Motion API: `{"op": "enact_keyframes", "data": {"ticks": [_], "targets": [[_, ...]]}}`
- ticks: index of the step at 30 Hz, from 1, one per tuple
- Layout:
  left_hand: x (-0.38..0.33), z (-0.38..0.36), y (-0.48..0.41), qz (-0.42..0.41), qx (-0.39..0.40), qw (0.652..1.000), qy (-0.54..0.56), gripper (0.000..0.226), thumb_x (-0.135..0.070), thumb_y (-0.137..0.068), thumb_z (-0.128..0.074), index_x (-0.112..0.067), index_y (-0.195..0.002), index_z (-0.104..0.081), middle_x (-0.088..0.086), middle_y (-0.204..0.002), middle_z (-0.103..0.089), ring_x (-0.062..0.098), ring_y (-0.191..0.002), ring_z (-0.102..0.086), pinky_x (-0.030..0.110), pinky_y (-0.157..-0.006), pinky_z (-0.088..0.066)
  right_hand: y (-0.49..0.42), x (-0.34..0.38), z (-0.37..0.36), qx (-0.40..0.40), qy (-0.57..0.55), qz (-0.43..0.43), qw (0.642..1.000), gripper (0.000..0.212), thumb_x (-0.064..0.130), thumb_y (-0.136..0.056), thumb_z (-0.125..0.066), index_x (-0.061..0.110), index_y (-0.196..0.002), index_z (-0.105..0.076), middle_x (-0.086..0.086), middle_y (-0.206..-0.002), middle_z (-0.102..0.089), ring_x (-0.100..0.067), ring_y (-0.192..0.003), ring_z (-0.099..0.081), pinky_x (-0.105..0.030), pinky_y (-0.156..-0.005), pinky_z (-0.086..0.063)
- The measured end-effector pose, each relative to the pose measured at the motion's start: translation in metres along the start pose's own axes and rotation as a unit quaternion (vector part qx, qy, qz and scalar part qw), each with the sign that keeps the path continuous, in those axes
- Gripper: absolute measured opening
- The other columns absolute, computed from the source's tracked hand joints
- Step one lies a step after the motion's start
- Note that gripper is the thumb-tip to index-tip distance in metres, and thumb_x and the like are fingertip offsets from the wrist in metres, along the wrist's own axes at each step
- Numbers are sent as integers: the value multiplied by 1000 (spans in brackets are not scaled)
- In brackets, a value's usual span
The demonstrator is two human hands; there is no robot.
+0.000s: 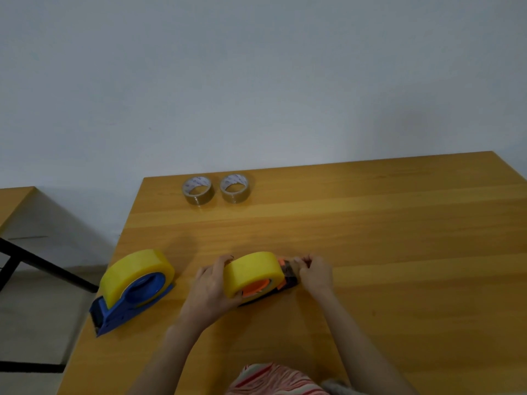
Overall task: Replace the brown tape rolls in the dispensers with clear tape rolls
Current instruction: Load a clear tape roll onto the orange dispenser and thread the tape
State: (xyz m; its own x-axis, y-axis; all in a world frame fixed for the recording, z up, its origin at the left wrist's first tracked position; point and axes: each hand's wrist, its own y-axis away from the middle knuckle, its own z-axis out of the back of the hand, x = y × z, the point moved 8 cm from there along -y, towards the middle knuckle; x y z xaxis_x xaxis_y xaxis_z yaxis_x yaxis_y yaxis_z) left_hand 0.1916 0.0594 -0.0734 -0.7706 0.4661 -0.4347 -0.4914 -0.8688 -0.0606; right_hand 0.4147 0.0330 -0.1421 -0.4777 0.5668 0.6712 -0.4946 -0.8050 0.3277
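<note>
Yellow roll (253, 273) L grip (212, 289), dispenser (288, 276) R grip (315, 273)

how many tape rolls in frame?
4. Left small roll and right small roll side by side near the table's far edge. One yellow roll on the blue dispenser, left. The other yellow roll on the orange dispenser, gripped by the left hand. None looks hidden.

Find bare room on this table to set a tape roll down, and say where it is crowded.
Bare: the right half of the yellow wooden table, past the right hand; also the strip between the two small grey-brown tape rolls and the dispensers. Crowded: near left, around the blue tape dispenser, left hand and orange tape dispenser.
</note>
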Motion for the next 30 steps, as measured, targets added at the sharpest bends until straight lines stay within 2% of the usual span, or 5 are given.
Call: {"op": "enact_keyframes", "data": {"ticks": [5,9,15,24,30], "targets": [[3,-6,4,-2,-6,999,-34,72,-36,-68,-72,-12,-127,-39,5,-115,-59,23,-102,-60,33,-96,-36,-3,-6,-1,-6,-12,-15,1000,21,24,-94,-53,10,-78,-56,-4,-74,-55,-19,-73,-50,-24,-57,-35],[4,-7,5,15,-9,999,-37,77,-37,-66,-72,-10,-129,-37,7,-110,-61,23,-96,-61,31,-95,-31,-4,-7,0,-10,-9,-18,1000,22,24,-95,-52,10,-78,-54,-2,-71,-53,-19,-72,-49,-23,-48,-32],[7,-5,5,5,-21,998,-56,77,-38,-58,-75,-12,-120,-40,5,-86,-65,23,-73,-64,22,-71,-14,2,-17,-8,3,66,-49,997,28,30,-94,-51,12,-73,-56,-2,-69,-54,-20,-68,-57,-27,-53,-39],[7,-1,0,9,3,1000,8,68,-48,-70,-65,-22,-126,-36,-5,-107,-55,17,-101,-56,25,-84,-16,2,-5,10,-25,21,-3,999,27,26,-96,-48,3,-104,-62,-11,-97,-66,-27,-92,-61,-27,-66,-39],[18,-13,4,58,6,997,57,63,-41,-71,-67,-21,-122,-38,-9,-97,-49,20,-102,-55,25,-86,-17,11,12,23,-37,-61,52,996,17,19,-94,-53,5,-93,-61,-4,-83,-58,-18,-79,-52,-24,-66,-35]]}}
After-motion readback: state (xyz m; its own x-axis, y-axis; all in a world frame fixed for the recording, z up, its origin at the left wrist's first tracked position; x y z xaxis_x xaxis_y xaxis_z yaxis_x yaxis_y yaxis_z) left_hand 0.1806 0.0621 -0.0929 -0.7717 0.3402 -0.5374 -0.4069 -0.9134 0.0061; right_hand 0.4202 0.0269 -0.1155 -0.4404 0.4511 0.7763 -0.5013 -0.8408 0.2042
